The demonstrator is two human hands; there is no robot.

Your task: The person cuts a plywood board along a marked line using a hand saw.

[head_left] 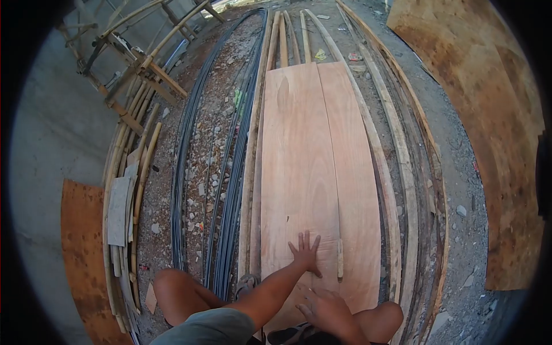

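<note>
A long pale plywood sheet [296, 155] lies lengthwise before me, with a dark straight seam or cut running down its right part. My left hand [306, 253] rests flat on the sheet near its close end, fingers spread and holding nothing. Behind it, closer to my body, my right hand [329, 310] is low over the sheet, its fingers stretched out and apart, slightly blurred; whether it touches the wood I cannot tell. Just right of my left hand, a small narrow wood strip [340, 259] lies along the seam.
Long timber strips [397, 132] flank the plywood. Bundled steel bars [187, 144] run along rubble on the left. Bamboo poles [146, 167] and a bamboo frame [123, 75] stand near a concrete wall [46, 138]. Stained plywood [489, 115] lies at right. My knees are on both sides.
</note>
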